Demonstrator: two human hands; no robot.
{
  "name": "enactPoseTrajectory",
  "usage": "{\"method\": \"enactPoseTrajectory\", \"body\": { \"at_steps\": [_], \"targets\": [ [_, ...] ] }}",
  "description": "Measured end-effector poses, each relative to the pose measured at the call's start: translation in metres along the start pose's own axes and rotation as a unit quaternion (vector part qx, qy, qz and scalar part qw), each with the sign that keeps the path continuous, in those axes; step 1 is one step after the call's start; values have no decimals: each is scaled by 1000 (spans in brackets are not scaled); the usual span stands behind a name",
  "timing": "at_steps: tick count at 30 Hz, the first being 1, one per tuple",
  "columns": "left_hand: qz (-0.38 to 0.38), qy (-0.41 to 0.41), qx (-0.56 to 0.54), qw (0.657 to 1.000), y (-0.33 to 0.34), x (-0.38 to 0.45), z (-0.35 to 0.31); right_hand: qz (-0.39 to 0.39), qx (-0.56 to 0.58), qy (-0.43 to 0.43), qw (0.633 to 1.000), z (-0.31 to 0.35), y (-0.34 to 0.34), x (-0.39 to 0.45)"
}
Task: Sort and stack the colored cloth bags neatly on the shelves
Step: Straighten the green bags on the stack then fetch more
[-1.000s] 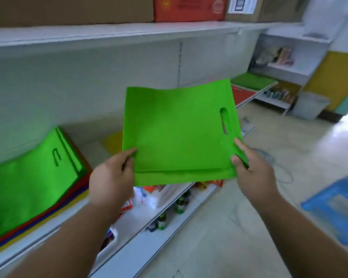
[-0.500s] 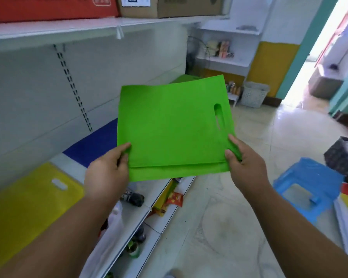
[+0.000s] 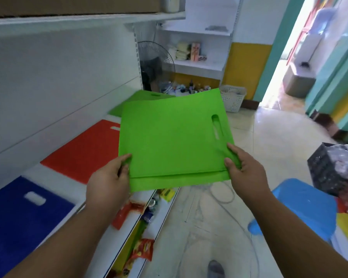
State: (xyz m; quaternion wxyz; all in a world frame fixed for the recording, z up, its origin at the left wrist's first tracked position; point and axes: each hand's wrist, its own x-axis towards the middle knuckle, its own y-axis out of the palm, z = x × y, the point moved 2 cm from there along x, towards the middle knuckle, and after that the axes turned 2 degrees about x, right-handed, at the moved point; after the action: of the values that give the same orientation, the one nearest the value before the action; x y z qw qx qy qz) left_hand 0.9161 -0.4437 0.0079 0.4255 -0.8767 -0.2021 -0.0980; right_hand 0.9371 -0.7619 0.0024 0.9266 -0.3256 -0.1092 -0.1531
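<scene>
I hold a small stack of green cloth bags [image 3: 169,141] flat in the air over the shelf edge, the cut-out handle to the right. My left hand [image 3: 107,181] grips the near left corner, thumb on top. My right hand [image 3: 247,173] grips the near right corner. On the white shelf [image 3: 82,185] lie a blue bag [image 3: 22,213] at the near left, a red bag [image 3: 84,149] past it, and a green bag [image 3: 143,98] farther along, partly hidden by the held stack.
Lower shelves hold bottles and snack packets [image 3: 141,251]. A blue plastic stool [image 3: 301,207] and a dark crate [image 3: 329,169] stand at the right. A white basket [image 3: 232,97] and a fan [image 3: 155,61] are at the aisle's end. Tiled floor [image 3: 259,137] lies ahead.
The view has swung right along the shelf: the yellow and left green stacks have left the view, and the blue, red and far green bags now show. Both hands keep their hold.
</scene>
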Motion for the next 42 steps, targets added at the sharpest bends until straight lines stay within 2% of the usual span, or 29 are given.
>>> {"method": "enactPoseTrajectory", "body": {
  "at_steps": [4,9,19,26,31,34,42],
  "targets": [
    [-14,-27,30,999,60,59,-41,51,5,-10,999,-36,0,113],
    [-44,-88,39,994,105,135,-73,115,-4,-42,992,-49,17,237],
    [-78,-219,61,971,172,264,-39,234,-6,-128,964,-52,152,427],
    [-96,-313,98,940,188,307,-34,345,0,-161,925,-34,225,509],
    [-136,-382,139,904,221,317,-39,426,-6,-212,880,-30,280,550],
    [-134,-413,164,886,236,318,-45,468,-26,-242,850,-32,299,568],
    [-71,-418,292,857,263,333,-47,489,-110,-335,798,-37,328,588]
  ]
}}
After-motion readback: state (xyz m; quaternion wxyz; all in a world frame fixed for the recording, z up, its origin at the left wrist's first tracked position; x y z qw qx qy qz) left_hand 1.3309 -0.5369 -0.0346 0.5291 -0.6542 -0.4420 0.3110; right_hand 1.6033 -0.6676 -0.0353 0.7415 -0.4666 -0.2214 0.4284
